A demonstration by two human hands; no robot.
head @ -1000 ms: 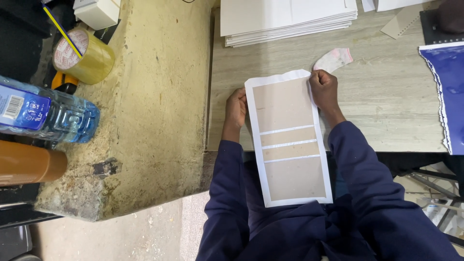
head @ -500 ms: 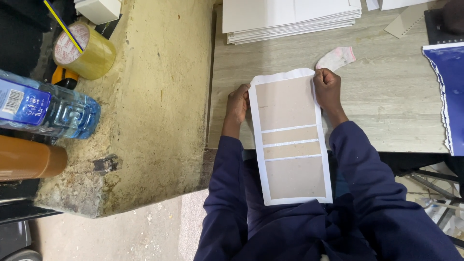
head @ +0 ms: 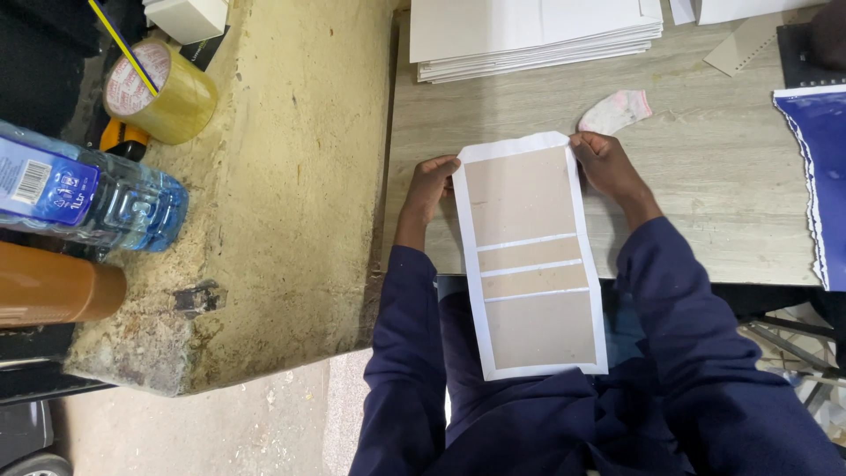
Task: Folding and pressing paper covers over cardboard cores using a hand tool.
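View: head camera, looking straight down at one person's two hands and dark blue sleeves.
Sheet: one long white sheet with four tan cardboard panels stuck on it, a large one at each end and two narrow strips between them. Its far half lay on the counter; its near half hung over the counter edge above the person's lap.
Left hand: the left hand was at the sheet's far left edge, fingers curled against it. Grip: I could not tell whether it pinched the sheet or only pressed beside it.
Right hand: the right hand was at the sheet's far right corner. Grip: fingertips clenched on the white border of the sheet.
Counter: one pale wood-grain counter, carrying everything on the right side of the view.
Paper stack: one stack of white sheets lay at the far edge, well apart from the hands.
Cloth: one small pink and white cloth lay just beyond the right hand.
Blue sheet: one dark blue sheet with a torn white edge lay at the far right.
Ledge: one rough, stained concrete ledge stood to the left of the counter.
Tape: one roll of clear packing tape sat on the ledge.
Bottles: two lay on their sides at the left, one clear water bottle with a blue label and one brown bottle nearer the viewer.
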